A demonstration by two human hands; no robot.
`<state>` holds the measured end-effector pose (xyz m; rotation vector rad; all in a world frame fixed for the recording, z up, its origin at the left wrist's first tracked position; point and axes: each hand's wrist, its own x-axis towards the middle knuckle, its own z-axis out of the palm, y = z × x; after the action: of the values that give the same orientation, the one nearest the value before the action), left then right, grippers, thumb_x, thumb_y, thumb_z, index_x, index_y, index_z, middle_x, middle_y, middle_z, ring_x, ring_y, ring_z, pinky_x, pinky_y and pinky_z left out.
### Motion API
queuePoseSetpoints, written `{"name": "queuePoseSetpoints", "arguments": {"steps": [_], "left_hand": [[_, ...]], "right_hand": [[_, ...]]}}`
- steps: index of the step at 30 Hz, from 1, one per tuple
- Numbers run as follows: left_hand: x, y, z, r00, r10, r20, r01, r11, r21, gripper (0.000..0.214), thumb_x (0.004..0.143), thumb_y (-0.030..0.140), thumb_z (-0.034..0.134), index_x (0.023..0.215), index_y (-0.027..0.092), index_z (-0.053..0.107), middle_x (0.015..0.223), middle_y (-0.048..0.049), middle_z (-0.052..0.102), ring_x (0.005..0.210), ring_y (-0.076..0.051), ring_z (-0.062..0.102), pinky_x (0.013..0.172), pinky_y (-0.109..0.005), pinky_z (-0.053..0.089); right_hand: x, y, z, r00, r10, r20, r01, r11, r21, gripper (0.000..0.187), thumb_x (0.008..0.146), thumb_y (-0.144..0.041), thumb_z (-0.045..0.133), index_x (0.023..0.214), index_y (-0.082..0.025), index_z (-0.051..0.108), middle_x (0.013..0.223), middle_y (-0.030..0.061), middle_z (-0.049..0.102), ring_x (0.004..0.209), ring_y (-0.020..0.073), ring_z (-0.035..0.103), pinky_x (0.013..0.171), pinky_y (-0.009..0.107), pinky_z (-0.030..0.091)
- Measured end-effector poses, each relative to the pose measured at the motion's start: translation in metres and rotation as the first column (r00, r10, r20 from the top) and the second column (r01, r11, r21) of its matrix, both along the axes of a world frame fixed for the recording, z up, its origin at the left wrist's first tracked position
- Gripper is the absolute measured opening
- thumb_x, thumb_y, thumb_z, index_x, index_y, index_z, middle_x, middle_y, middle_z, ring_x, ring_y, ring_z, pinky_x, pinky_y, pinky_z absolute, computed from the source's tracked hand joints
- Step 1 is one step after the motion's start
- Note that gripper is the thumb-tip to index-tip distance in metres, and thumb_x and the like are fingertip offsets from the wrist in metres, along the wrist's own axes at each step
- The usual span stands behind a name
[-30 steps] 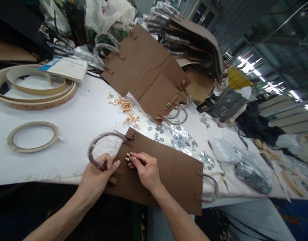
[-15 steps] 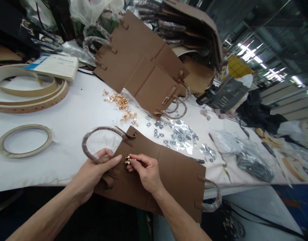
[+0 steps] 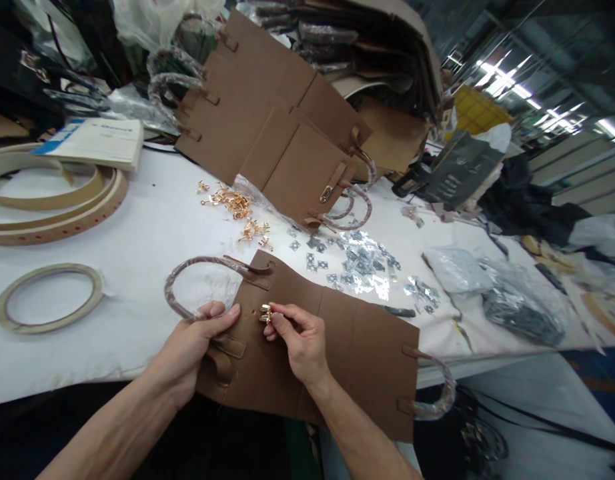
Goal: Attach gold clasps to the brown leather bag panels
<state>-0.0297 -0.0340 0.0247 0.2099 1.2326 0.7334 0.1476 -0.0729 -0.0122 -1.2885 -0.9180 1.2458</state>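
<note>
A brown handbag panel [image 3: 337, 333] with plastic-wrapped handles lies partly over the table's front edge. My left hand [image 3: 200, 343] grips its left edge, thumb on top, beside the wrapped handle [image 3: 175, 277]. Between the thumb and fingers of my right hand [image 3: 300, 337] is a small gold-coloured metal clasp piece [image 3: 265, 313], held just above the leather. A small hole [image 3: 253, 312] shows in the panel between my left thumb and the clasp piece. More gold clasp pieces [image 3: 235, 203] lie in a pile behind the panel.
Small silver metal plates [image 3: 365, 263] are scattered behind the panel. Another brown bag panel [image 3: 267, 93] leans over the back. Tape rolls [image 3: 5, 313] and a white-and-blue box [image 3: 105, 140] are at left; plastic-bagged parts [image 3: 517, 303] lie at right.
My right hand has drawn the clasp piece slightly right, and the hole beside it now shows. My left hand still holds the panel's edge. The whole view has shifted a little.
</note>
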Motion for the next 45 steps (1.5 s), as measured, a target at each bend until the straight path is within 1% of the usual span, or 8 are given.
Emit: {"name": "queuePoseSetpoints", "arguments": {"steps": [5, 16, 22, 27, 31, 37, 42, 45], "left_hand": [[0.001, -0.001, 0.0, 1.0, -0.002, -0.004, 0.002, 1.0, 0.023, 0.066, 0.048, 0.038, 0.1, 0.07, 0.023, 0.04, 0.063, 0.0052, 0.059, 0.05, -0.011, 0.055, 0.043, -0.018, 0.039], [-0.003, -0.004, -0.005, 0.994, -0.029, -0.107, 0.05, 0.978, 0.2, 0.067, 0.064, 0.046, 0.093, 0.066, 0.022, 0.03, 0.059, 0.0096, 0.039, 0.052, -0.006, 0.037, 0.046, -0.014, 0.036], [0.001, -0.013, -0.007, 0.982, 0.032, -0.188, 0.029, 0.95, 0.312, 0.063, 0.067, 0.045, 0.091, 0.066, 0.021, 0.034, 0.056, 0.0088, 0.043, 0.051, -0.006, 0.04, 0.043, -0.012, 0.032], [0.01, -0.024, -0.015, 0.973, 0.052, -0.225, 0.029, 0.94, 0.341, 0.06, 0.071, 0.051, 0.088, 0.068, 0.022, 0.035, 0.053, 0.0102, 0.04, 0.042, -0.006, 0.036, 0.035, -0.014, 0.03], [0.013, -0.026, -0.016, 0.972, 0.067, -0.226, 0.026, 0.923, 0.385, 0.059, 0.073, 0.05, 0.087, 0.068, 0.022, 0.035, 0.054, 0.0096, 0.042, 0.043, -0.005, 0.036, 0.034, -0.013, 0.03], [0.016, -0.026, -0.013, 0.954, 0.089, -0.288, 0.034, 0.917, 0.396, 0.058, 0.071, 0.054, 0.085, 0.065, 0.022, 0.037, 0.053, 0.0094, 0.041, 0.043, -0.005, 0.035, 0.032, -0.012, 0.03], [0.018, -0.03, -0.017, 0.945, 0.076, -0.317, 0.078, 0.893, 0.444, 0.055, 0.078, 0.051, 0.081, 0.065, 0.021, 0.036, 0.054, 0.0086, 0.042, 0.045, -0.006, 0.037, 0.034, -0.013, 0.031], [0.014, -0.03, -0.024, 0.952, 0.063, -0.3, 0.087, 0.884, 0.46, 0.052, 0.081, 0.05, 0.079, 0.067, 0.022, 0.037, 0.055, 0.0087, 0.042, 0.046, -0.006, 0.037, 0.036, -0.013, 0.033]], "right_hand": [[-0.001, 0.0, 0.0, 1.0, 0.002, 0.01, -0.002, 1.0, 0.017, 0.025, 0.089, -0.042, 0.078, 0.101, -0.021, 0.083, 0.077, 0.0041, 0.075, 0.061, 0.0153, 0.07, 0.059, 0.029, 0.062], [-0.007, 0.0, 0.003, 0.999, -0.01, 0.046, 0.006, 0.997, 0.074, 0.018, 0.091, -0.034, 0.077, 0.101, -0.02, 0.084, 0.08, 0.0033, 0.074, 0.061, 0.0124, 0.071, 0.058, 0.023, 0.062], [-0.009, 0.0, 0.008, 0.978, -0.003, 0.208, -0.019, 0.995, 0.103, 0.016, 0.093, -0.029, 0.074, 0.102, -0.019, 0.083, 0.083, 0.0056, 0.076, 0.064, 0.0146, 0.074, 0.062, 0.026, 0.064], [-0.005, 0.002, 0.02, 0.93, 0.016, 0.368, -0.067, 0.99, 0.127, 0.016, 0.095, -0.025, 0.071, 0.103, -0.018, 0.083, 0.085, 0.0062, 0.077, 0.066, 0.0151, 0.075, 0.063, 0.025, 0.064], [-0.002, 0.005, 0.028, 0.89, 0.072, 0.451, -0.146, 0.98, 0.132, 0.017, 0.096, -0.023, 0.068, 0.104, -0.018, 0.083, 0.087, 0.0063, 0.077, 0.065, 0.0138, 0.074, 0.063, 0.023, 0.063], [-0.001, 0.009, 0.037, 0.733, 0.112, 0.671, -0.27, 0.953, 0.137, 0.021, 0.099, -0.023, 0.063, 0.107, -0.016, 0.081, 0.086, 0.0072, 0.077, 0.074, 0.0158, 0.074, 0.074, 0.026, 0.061], [-0.001, 0.014, 0.045, 0.613, 0.149, 0.776, -0.351, 0.931, 0.098, 0.021, 0.1, -0.02, 0.061, 0.102, -0.015, 0.081, 0.086, 0.0082, 0.077, 0.076, 0.0175, 0.072, 0.075, 0.028, 0.058], [0.002, 0.018, 0.045, 0.61, 0.191, 0.769, -0.375, 0.925, 0.068, 0.02, 0.1, -0.021, 0.061, 0.101, -0.017, 0.081, 0.085, 0.0069, 0.077, 0.074, 0.0165, 0.072, 0.076, 0.028, 0.058]]}}
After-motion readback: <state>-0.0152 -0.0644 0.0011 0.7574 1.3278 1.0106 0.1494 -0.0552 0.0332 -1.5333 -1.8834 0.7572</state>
